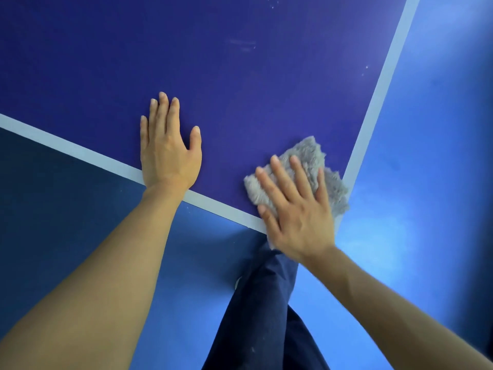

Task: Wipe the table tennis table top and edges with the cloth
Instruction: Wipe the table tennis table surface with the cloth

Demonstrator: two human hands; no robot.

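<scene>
The dark blue table tennis table top (226, 89) fills the upper part of the view, with white border lines along its near edge (80, 149) and right edge (384, 76). A fluffy grey cloth (306, 156) lies at the near right corner of the table. My right hand (296, 206) presses flat on the cloth with straight fingers and covers the corner. My left hand (168, 148) rests flat on the table top, palm down, fingers straight, just inside the near edge line.
Small white specks and faint smears (242, 45) mark the far part of the table top. Blue floor (426, 156) lies beyond the right and near edges. My leg in dark trousers (261, 303) stands below the corner.
</scene>
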